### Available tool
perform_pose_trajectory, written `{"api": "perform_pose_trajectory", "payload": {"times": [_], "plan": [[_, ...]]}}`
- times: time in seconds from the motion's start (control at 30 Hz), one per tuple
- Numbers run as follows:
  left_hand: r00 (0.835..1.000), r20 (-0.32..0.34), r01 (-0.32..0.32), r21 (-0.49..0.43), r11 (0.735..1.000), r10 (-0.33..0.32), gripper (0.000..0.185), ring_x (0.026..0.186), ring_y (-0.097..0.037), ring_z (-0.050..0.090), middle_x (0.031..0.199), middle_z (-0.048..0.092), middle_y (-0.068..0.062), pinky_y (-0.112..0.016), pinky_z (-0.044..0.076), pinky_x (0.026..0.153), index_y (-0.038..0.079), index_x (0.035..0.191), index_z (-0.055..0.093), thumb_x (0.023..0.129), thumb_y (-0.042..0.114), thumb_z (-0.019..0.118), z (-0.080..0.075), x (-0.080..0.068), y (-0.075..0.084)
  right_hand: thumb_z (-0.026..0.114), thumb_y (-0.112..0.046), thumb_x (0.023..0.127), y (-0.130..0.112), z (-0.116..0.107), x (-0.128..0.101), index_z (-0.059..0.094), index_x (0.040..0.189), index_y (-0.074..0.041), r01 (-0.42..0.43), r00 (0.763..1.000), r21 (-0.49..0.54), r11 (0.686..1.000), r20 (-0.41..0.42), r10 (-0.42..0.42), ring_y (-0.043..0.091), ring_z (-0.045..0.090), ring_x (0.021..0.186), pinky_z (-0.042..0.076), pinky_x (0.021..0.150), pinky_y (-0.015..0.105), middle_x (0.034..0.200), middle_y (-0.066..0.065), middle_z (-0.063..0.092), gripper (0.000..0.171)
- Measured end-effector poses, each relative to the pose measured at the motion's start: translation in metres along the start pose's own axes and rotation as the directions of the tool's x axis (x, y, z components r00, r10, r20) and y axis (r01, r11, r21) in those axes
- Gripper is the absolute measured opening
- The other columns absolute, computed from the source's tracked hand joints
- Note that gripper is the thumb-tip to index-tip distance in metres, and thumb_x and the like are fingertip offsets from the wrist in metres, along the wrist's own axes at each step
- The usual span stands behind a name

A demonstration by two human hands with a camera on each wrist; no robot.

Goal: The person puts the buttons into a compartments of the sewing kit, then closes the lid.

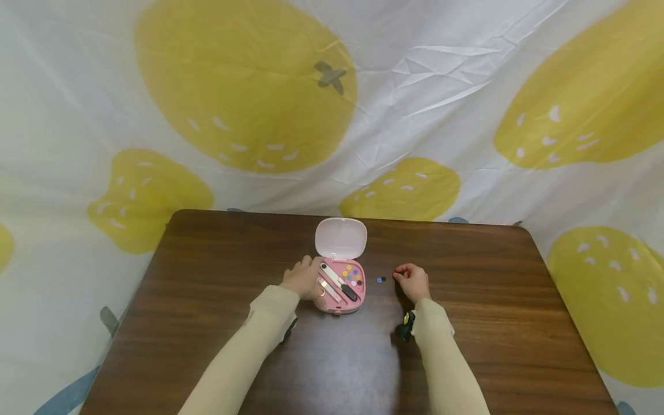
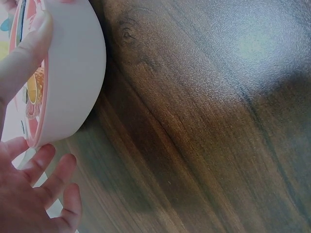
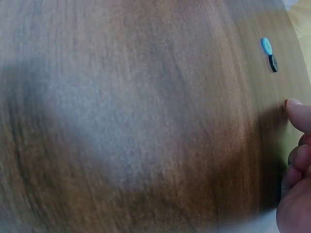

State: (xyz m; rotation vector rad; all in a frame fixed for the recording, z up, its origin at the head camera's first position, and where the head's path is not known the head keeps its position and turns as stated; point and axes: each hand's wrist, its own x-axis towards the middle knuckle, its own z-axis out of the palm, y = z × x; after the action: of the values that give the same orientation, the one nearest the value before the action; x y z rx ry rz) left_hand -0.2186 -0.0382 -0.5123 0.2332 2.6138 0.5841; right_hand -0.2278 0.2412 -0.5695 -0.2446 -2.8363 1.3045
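The left hand [image 1: 305, 279] rests against the left side of the small pink plastic sewing case [image 1: 343, 288], fingers spread and loosely straight; in the left wrist view only the case's pale curved underside [image 2: 73, 73] shows, upper left of the frame, with 1 finger laid along its rim. The case's contents are too small to name beyond coloured buttons and a black-and-white tool.

The right hand [image 1: 412, 281], at centre right of the head view, has its fingertips pinched together on a tiny red object [image 1: 396, 271], mostly hidden. In the right wrist view the hand is cut off at the lower right edge. 2 small buttons, 1 blue [image 3: 266, 45] and 1 black [image 3: 273, 63], lie between hand and case.

The dark brown wooden table [image 1: 207, 276] has open surface on all sides of the hands, up to its rounded edges.
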Motion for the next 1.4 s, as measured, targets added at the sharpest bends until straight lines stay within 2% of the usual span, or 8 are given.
{"api": "perform_pose_trajectory", "payload": {"times": [0.27,0.53,0.83,1.03,1.17,1.4], "plan": [[1.000,-0.005,-0.011,0.002,1.000,0.011,0.111,0.116,-0.030,0.041,0.127,0.039,-0.013,-0.050,0.034,0.092,0.014,0.139,0.031,0.047,0.036,0.089,0.0002,-0.0005,-0.0001,0.067,-0.006,0.077,-0.0015,0.0005,0.0004,0.064,0.081,0.003,0.001,1.000,-0.023,1.000,-0.015,-0.002,0.008,0.038,0.051,0.032,0.052,0.023,0.055,-0.004,0.041,0.010],[0.999,-0.031,-0.029,-0.006,1.000,0.028,0.113,0.113,-0.030,0.043,0.121,0.042,-0.011,-0.050,0.035,0.090,0.017,0.137,0.033,0.041,0.034,0.091,0.0041,0.0015,-0.0032,0.065,-0.005,0.077,-0.0058,-0.0020,0.0019,0.064,0.079,0.005,-0.014,1.000,-0.052,0.999,0.026,0.015,0.007,0.039,0.050,0.033,0.052,0.024,0.054,-0.004,0.044,0.010],[0.999,-0.026,-0.021,-0.006,1.000,0.021,0.113,0.113,-0.029,0.043,0.122,0.041,-0.010,-0.050,0.034,0.091,0.017,0.137,0.032,0.042,0.035,0.090,0.0047,0.0035,-0.0047,0.066,-0.005,0.077,-0.0063,-0.0031,0.0031,0.063,0.076,0.005,-0.039,0.998,-0.058,0.998,0.041,0.041,0.008,0.039,0.052,0.033,0.053,0.024,0.056,-0.003,0.044,0.011],[1.000,-0.021,-0.017,-0.013,1.000,0.017,0.112,0.113,-0.030,0.042,0.123,0.041,-0.011,-0.051,0.034,0.092,0.017,0.137,0.032,0.043,0.034,0.090,0.0035,0.0018,-0.0029,0.065,-0.007,0.078,-0.0048,-0.0055,0.0030,0.062,0.074,0.003,-0.049,0.995,-0.069,0.996,0.078,0.054,0.009,0.040,0.051,0.033,0.052,0.024,0.054,-0.004,0.043,0.011],[1.000,-0.019,-0.009,-0.013,1.000,0.008,0.112,0.113,-0.030,0.042,0.123,0.041,-0.011,-0.050,0.034,0.091,0.016,0.137,0.033,0.043,0.033,0.090,0.0025,0.0012,-0.0012,0.064,-0.007,0.078,-0.0056,-0.0065,0.0021,0.062,0.072,0.002,-0.045,0.993,-0.071,0.996,0.104,0.052,0.009,0.040,0.050,0.034,0.051,0.024,0.052,-0.005,0.043,0.011],[1.000,-0.001,0.011,-0.004,1.000,-0.011,0.111,0.114,-0.029,0.042,0.124,0.040,-0.010,-0.049,0.033,0.093,0.017,0.137,0.032,0.045,0.033,0.090,0.0008,0.0005,0.0019,0.064,-0.007,0.077,-0.0064,-0.0090,-0.0005,0.061,0.070,0.003,-0.030,0.994,-0.054,0.998,0.102,0.036,0.008,0.039,0.049,0.033,0.051,0.024,0.050,-0.006,0.043,0.012]]}}
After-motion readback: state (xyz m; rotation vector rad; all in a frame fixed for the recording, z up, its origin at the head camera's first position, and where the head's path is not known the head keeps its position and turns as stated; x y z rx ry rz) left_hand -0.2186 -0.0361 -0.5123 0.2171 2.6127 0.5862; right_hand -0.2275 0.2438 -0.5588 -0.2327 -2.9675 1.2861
